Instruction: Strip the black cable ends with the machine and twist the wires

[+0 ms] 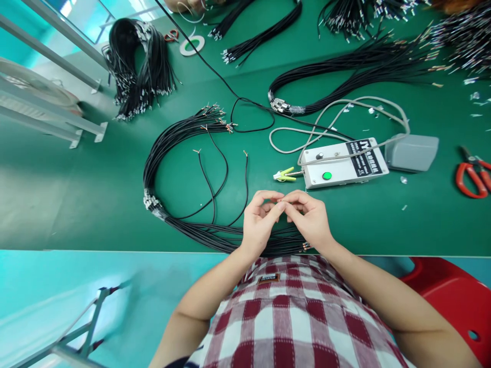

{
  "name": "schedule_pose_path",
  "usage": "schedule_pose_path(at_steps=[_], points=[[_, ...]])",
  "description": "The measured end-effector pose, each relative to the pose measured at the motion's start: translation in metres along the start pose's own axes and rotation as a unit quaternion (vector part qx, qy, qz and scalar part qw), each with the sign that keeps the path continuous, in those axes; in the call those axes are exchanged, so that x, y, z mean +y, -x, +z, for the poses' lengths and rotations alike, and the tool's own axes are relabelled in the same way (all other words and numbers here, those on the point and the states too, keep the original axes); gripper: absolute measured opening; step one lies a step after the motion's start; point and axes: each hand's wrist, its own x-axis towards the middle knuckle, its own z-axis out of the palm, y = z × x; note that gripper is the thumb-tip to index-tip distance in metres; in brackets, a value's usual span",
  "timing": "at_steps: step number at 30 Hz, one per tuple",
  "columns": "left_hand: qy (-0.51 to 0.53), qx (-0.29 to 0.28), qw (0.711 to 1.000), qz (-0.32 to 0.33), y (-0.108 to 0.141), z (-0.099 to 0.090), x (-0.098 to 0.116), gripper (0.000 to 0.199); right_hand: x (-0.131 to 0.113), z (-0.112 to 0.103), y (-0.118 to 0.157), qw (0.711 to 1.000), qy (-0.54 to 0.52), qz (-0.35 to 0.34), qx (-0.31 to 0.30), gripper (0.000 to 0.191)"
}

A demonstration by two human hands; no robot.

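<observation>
My left hand (263, 220) and my right hand (309, 217) meet fingertip to fingertip near the table's front edge, both closed in a pinch. Whatever lies between the fingertips is too small to name. Under and beside them runs a curved bundle of black cables (151, 163), banded at the left, its stripped ends at the upper middle and beneath my right hand. A few single cables hang loose inside the curve. Just beyond my hands is a white box (337, 171) with a green button, and a yellow-green clip (286, 175) sticks out at its left side.
A grey block (412, 152) adjoins the box, with a grey cord looping behind. Red-handled pliers (470, 179) lie at right. More cable bundles (141, 66) lie farther back, near a tape roll (192, 45) and red scissors (171, 36). Another person's hand (192, 5) shows at the top.
</observation>
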Motion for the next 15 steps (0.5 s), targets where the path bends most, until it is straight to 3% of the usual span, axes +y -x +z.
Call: schedule_pose_path(at_steps=[4,8,15], points=[[0.015,0.037,0.999,0.013,-0.0002,0.0074,-0.0005,0.012,0.0001,-0.0023,-0.0017,1.0,0.023,-0.007,0.01,0.024],[0.063,0.06,0.996,-0.021,-0.0023,0.0093,0.0011,0.011,-0.0012,-0.0021,-0.0029,1.0,0.016,-0.002,-0.001,0.023],[0.105,0.053,0.99,-0.072,-0.0058,0.0043,0.0061,0.02,0.0024,-0.0021,-0.0046,0.999,-0.004,0.028,0.015,0.022]])
